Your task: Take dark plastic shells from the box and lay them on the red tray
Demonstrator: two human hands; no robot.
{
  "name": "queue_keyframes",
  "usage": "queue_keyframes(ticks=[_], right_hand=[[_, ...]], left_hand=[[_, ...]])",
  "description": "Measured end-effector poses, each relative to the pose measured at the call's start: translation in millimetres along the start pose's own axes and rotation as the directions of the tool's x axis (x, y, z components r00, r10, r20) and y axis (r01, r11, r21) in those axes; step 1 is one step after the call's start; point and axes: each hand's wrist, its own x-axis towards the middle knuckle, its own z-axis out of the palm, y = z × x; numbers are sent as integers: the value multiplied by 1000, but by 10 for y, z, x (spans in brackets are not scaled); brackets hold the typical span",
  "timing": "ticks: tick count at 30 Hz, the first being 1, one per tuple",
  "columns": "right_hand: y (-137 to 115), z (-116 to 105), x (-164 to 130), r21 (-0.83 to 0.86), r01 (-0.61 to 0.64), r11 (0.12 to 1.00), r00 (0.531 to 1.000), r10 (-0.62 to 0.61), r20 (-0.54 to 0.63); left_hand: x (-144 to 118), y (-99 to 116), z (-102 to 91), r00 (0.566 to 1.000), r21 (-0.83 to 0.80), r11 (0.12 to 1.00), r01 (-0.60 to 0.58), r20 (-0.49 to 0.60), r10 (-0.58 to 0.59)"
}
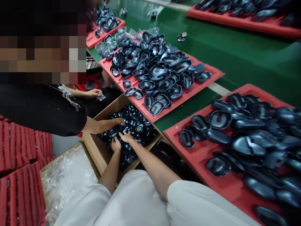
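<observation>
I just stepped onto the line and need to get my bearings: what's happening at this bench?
The person's left hand and right hand are both down in a cardboard box full of dark glossy shell parts, resting among them. A co-worker's hand reaches into the same box from the left. Red trays on the green bench are heaped with the same dark parts. Whether either hand grips a part can't be seen.

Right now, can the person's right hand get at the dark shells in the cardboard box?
Probably yes. The right hand already rests on the dark shells in the open cardboard box. A co-worker's hand reaches in beside it but does not cover them.
</observation>
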Motion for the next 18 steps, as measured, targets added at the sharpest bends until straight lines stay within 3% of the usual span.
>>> queue_keyframes(ticks=[6,11,14,18], right_hand=[[-80,111,-207,172,59,983,998,-55,-26],[-72,54,-616,290,155,944,974,-97,-204],[-14,-37,-861,347,242,906,933,-120,-339],[72,-220,-1123,388,458,800,816,-205,-541]], left_hand=[[-207,142,-91,998,-174,983,55,43,-48],[-529,201,-253,996,-308,948,-83,8,90],[-712,234,-288,966,-432,867,-250,-46,256],[-958,352,-278,920,-533,761,-370,-95,380]])
